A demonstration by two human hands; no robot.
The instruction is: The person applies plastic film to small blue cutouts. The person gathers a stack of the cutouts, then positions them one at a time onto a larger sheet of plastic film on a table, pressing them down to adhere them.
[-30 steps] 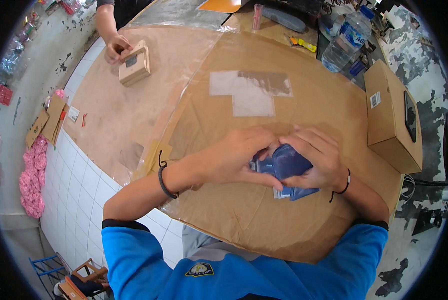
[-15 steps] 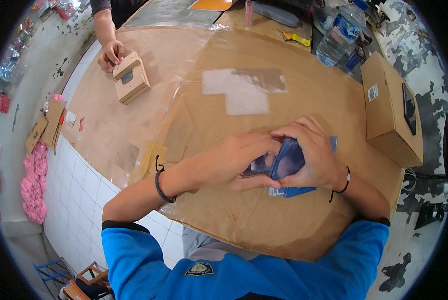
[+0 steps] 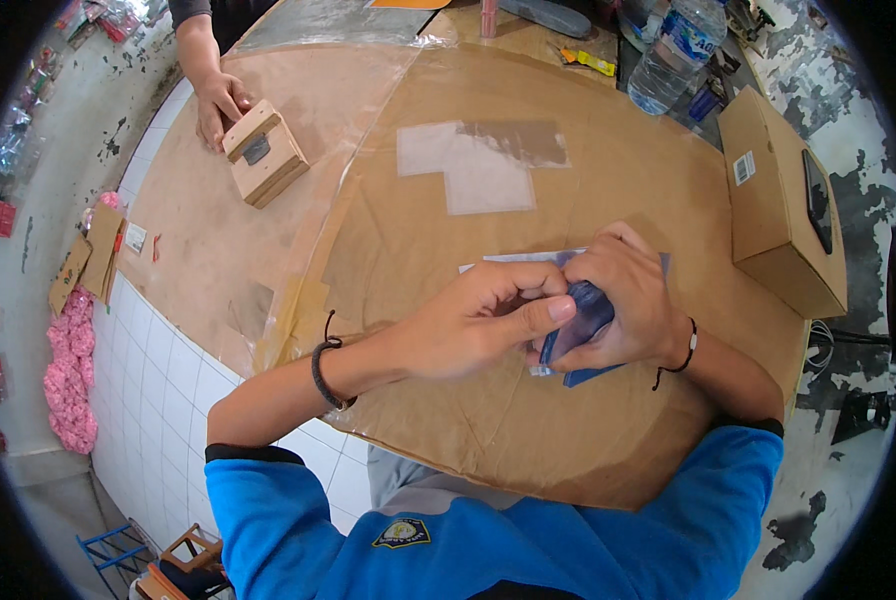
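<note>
My right hand is curled round a bluish see-through plastic pouch, bending it into a curve above the table. From the left, my left hand pinches with thumb and forefinger at the pouch's near-left edge; its other fingers are folded behind. Beneath both hands lie more flat plastic pieces, among them a blue one whose corner shows below my right hand. Most of those pieces are hidden by my hands.
Brown paper covers the table, with clear film patches taped on. Far left, another person's hand touches a wooden block. On the right stand a cardboard box, with a phone against it, and a water bottle.
My left hand has shifted from holding the pouch's open side to a thumb-and-forefinger pinch at its edge. The pouch is now bent more narrowly in my right hand.
</note>
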